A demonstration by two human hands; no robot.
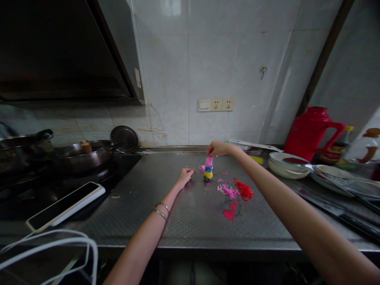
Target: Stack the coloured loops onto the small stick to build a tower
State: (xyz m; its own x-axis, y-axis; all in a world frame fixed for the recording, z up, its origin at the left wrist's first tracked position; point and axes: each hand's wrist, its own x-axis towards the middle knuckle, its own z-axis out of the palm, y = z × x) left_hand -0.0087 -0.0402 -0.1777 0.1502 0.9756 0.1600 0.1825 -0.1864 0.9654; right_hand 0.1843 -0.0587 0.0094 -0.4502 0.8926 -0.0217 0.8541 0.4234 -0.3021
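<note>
- We are looking first at a small upright bundle of pink, blue and yellow yarn [208, 170], standing on the steel counter [190, 225], its long axis near vertical and its pink top slightly frayed.
- Our right hand [218, 149] is the nearer one, hanging just above that pink top, with the fingers drawn together and reaching down towards it; we cannot tell whether they are clamped on a strand.
- Our left hand [185, 177] is resting just left of the bundle and slightly nearer to us, with its fingers curled and apart from it; we cannot tell whether they are pinching anything fine.
- We are seeing two thin metal bracelets [160, 209] circling the left wrist.
- Pink yarn snippets [228, 192] and a red yarn tangle [244, 190] are lying to the right of the bundle, with a red heart-shaped scrap [230, 211] nearer to us.
- On the left, a phone [65, 206] is lying on the dark hob beside a frying pan [81, 154].
- Further right, white plates [287, 165] are stacking up below a red plastic jug [311, 132].
</note>
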